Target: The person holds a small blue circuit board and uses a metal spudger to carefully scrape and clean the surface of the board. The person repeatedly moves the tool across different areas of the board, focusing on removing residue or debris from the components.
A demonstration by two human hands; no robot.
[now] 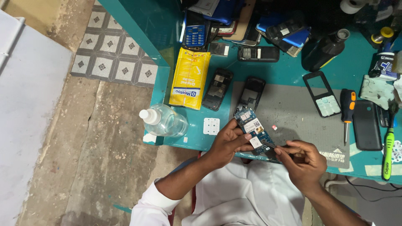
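My left hand (228, 141) grips a blue phone circuit board (252, 127) by its near-left edge, holding it above the front edge of the teal workbench (272, 69). My right hand (302, 161) pinches a thin dark tool (272, 146), its tip touching the near corner of the board. Behind the board lie two opened black phone shells (218, 88) (250, 95), the right one on a grey mat (293, 115).
A clear plastic bottle (164, 120) lies on the bench's left corner beside a yellow pack (189, 78). A white keypad piece (211, 126), a black phone frame (321, 93), a screwdriver (347, 111), a green toothbrush (388, 148) and several phones surround the mat.
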